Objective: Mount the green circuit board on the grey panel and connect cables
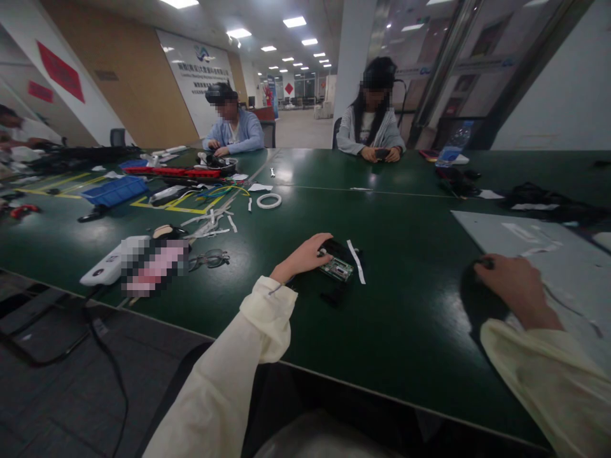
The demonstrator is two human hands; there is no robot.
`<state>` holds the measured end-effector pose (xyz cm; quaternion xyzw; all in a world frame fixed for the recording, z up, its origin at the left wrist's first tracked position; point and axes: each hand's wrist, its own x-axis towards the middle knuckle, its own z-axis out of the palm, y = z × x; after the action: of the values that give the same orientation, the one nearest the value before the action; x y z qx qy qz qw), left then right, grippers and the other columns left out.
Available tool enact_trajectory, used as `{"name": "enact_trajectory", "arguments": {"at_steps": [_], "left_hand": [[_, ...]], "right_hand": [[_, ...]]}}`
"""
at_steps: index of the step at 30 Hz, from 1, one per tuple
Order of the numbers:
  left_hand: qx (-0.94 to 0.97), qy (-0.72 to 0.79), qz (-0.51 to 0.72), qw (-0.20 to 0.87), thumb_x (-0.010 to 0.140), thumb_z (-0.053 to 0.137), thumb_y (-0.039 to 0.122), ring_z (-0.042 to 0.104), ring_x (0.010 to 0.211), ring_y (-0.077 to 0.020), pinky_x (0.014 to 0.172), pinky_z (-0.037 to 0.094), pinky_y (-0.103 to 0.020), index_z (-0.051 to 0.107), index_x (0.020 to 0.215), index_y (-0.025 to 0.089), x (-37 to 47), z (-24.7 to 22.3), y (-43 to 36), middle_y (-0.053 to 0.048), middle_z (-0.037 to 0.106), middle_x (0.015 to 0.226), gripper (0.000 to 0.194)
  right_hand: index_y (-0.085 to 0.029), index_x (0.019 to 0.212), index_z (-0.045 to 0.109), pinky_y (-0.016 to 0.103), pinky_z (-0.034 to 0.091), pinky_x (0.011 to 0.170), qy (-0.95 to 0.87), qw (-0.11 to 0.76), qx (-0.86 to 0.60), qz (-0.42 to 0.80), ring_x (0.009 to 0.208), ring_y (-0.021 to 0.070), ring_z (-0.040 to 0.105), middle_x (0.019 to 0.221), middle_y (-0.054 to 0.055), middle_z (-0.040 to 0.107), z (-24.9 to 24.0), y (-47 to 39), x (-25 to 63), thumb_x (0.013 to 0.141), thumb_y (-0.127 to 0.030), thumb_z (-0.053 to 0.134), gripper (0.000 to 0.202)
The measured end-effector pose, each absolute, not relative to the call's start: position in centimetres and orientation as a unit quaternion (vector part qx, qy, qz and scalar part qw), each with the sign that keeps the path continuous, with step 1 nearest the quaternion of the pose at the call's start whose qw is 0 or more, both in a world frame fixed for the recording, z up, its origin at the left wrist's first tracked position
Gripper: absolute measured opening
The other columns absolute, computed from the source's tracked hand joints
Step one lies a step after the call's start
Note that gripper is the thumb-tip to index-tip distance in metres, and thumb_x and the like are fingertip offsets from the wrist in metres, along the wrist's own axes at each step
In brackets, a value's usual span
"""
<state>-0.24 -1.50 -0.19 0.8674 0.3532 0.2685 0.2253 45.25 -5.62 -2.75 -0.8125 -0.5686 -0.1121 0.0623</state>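
My left hand (305, 254) is on the table, its thumb and fingers closed round the near-left end of a small green circuit board (337, 268). Dark parts lie around the board, and a white paper strip (356, 261) is just to its right. Over at the right, my right hand (518, 286) is bent with the fingers together. A small dark thing (485, 262) shows at its fingertips, too blurred to name. Beneath this hand a dark shadow falls across the table and the edge of a light grey board (573, 267).
Glasses (210, 259), a white device (112, 262) and a pink blurred item (157, 270) are at the left. Beyond them are paper scraps, a tape ring (269, 201) and a blue bin (114, 189). Two people sit across the table; a bottle (454, 145) stands far right.
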Motion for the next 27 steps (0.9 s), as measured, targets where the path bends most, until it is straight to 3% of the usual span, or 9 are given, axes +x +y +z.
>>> {"name": "enact_trajectory", "arguments": {"at_steps": [6,15,20,24,27], "left_hand": [[0.87,0.354,0.265,0.219,0.08,0.055,0.025,0.04,0.125,-0.0218,0.107,0.03,-0.039,0.042,0.126,0.015,-0.1,-0.3,-1.3,-0.011,0.044,0.133,0.05],[0.871,0.356,0.265,0.211,0.08,0.053,0.025,0.038,0.127,-0.0213,0.109,0.028,-0.039,0.042,0.127,0.016,-0.1,-0.7,-1.1,-0.011,0.042,0.135,0.049],[0.872,0.355,0.262,0.211,0.08,0.053,0.027,0.037,0.127,-0.0219,0.109,0.027,-0.04,0.043,0.127,0.017,-0.1,-0.7,-1.1,-0.01,0.043,0.135,0.049],[0.875,0.346,0.268,0.209,0.08,0.053,0.027,0.038,0.126,-0.0218,0.108,0.029,-0.04,0.044,0.126,0.017,0.0,-0.7,-1.0,-0.01,0.044,0.134,0.047],[0.874,0.348,0.27,0.206,0.08,0.054,0.027,0.04,0.125,-0.0214,0.108,0.029,-0.039,0.045,0.125,0.017,0.0,-0.7,-1.0,-0.01,0.044,0.133,0.047]], "right_hand": [[-0.015,0.102,0.065,0.032,0.038,0.071,-0.568,0.083,-0.818,-0.03,0.086,0.026,0.057,0.095,0.013,0.065,-1.3,-6.0,43.0,0.083,-0.033,0.043,0.035],[-0.021,0.102,0.067,0.03,0.039,0.069,-0.593,0.231,-0.766,0.089,0.081,0.022,0.057,0.092,0.005,0.066,0.2,-6.4,37.0,0.077,-0.036,0.048,0.035],[-0.025,0.103,0.067,0.031,0.04,0.063,-0.643,0.279,-0.704,0.118,0.071,0.0208,0.057,0.08,0.003,0.065,-0.6,-6.6,34.5,0.077,-0.046,0.048,0.039],[-0.023,0.102,0.067,0.032,0.043,0.069,-0.662,0.334,-0.651,0.16,0.076,0.0208,0.059,0.092,0.004,0.066,-0.6,-7.1,32.8,0.078,-0.048,0.048,0.039],[-0.023,0.1,0.067,0.036,0.043,0.076,-0.669,0.327,-0.641,0.188,0.082,0.0228,0.059,0.095,0.004,0.066,0.1,-7.8,31.5,0.08,-0.048,0.046,0.038]]}}
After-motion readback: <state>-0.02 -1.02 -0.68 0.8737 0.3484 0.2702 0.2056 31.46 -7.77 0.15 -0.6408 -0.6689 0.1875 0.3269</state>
